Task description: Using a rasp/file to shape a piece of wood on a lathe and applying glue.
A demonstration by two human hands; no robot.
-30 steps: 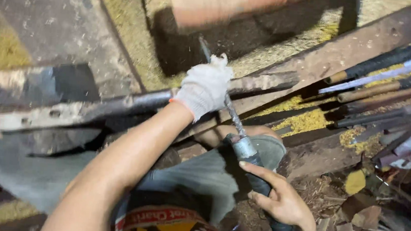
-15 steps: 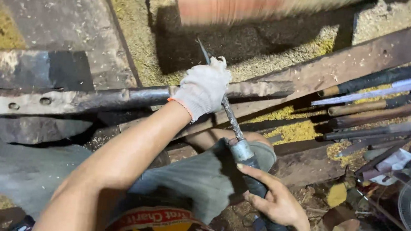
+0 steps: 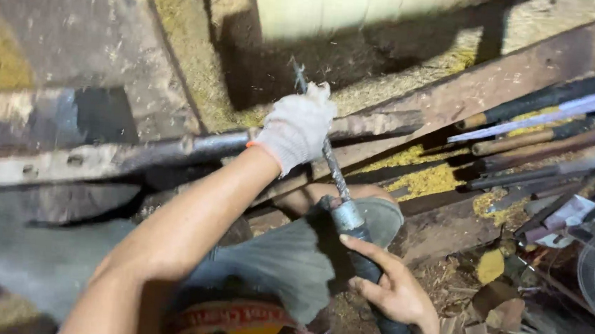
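Currently the gloved left hand (image 3: 297, 128) wraps its fingers around the long twisted steel file (image 3: 327, 163) over the rusty flat steel bar (image 3: 138, 154); the bare right hand (image 3: 390, 288) curls on the black handle (image 3: 367, 269). Likely slip: knuckles strike the bar.

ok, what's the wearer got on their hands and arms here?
Left hand: a white knit work glove, grubby, with an orange-edged cuff at the wrist. Right hand: bare, no glove. Both forearms are bare, with no sleeves in view. No watch or bands visible.
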